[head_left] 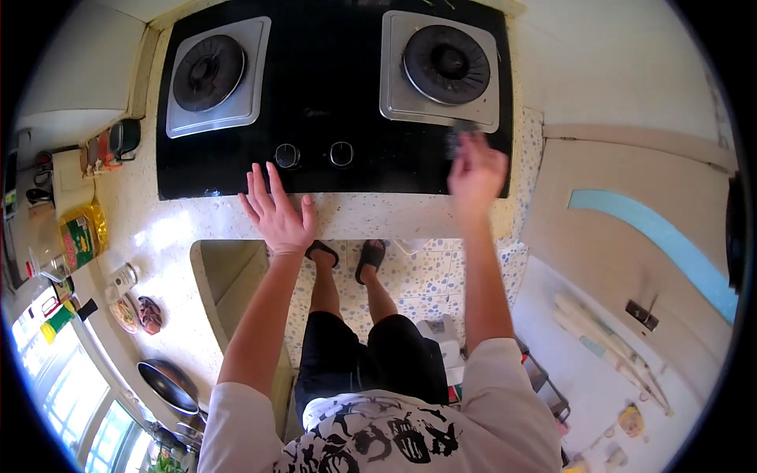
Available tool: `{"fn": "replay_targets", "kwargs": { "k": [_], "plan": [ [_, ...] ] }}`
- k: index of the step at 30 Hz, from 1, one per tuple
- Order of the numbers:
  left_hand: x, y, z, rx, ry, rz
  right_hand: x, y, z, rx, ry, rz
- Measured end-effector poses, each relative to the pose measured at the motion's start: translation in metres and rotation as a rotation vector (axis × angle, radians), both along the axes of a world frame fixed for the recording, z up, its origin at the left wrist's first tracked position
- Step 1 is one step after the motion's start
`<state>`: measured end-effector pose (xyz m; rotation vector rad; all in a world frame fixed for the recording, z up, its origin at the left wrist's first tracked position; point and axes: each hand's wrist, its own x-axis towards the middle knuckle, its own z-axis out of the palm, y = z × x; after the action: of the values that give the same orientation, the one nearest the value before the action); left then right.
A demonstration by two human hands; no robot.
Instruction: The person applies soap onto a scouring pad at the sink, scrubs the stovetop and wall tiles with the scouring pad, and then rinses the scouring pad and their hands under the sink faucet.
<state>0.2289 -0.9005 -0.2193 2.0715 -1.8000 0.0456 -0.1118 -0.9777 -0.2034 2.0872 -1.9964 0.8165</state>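
A black glass stove (315,94) with two round burners lies in front of me. My left hand (277,213) rests with spread fingers on the counter edge and the stove's front rim, just below two control knobs (287,155). Near the stove's front right corner, below the right burner (447,65), is my right hand (479,169). Its fingers are pinched around a small dark pad (460,140), blurred by motion, at the lower edge of the burner's metal plate (394,102).
On the left counter stand an oil bottle (79,236), a white bottle (124,276), small dishes and a frying pan (168,386). A beige door with a blue stripe (654,236) is at the right. Below the counter is a speckled tile floor (426,276).
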Motion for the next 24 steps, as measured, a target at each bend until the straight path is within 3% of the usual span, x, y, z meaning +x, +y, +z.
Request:
{"fn": "replay_targets", "kwargs": {
  "k": [5, 11, 14, 19, 24],
  "plan": [
    [-0.001, -0.001, 0.0, -0.007, 0.019, 0.001, -0.018, -0.013, -0.004, -0.027, 0.048, -0.101],
    [-0.001, 0.0, 0.002, 0.012, 0.002, 0.0, 0.114, 0.01, 0.0, 0.061, -0.133, 0.274],
    [-0.001, -0.001, 0.001, 0.0, 0.002, 0.0, 0.085, 0.028, 0.002, 0.089, -0.126, 0.247],
    [-0.002, -0.002, 0.003, -0.005, 0.012, -0.006, -0.04, 0.022, 0.0, 0.07, -0.069, -0.059],
    [-0.002, -0.001, 0.003, -0.007, 0.01, 0.001, -0.062, -0.027, -0.003, -0.011, -0.004, -0.158]
  ]
}}
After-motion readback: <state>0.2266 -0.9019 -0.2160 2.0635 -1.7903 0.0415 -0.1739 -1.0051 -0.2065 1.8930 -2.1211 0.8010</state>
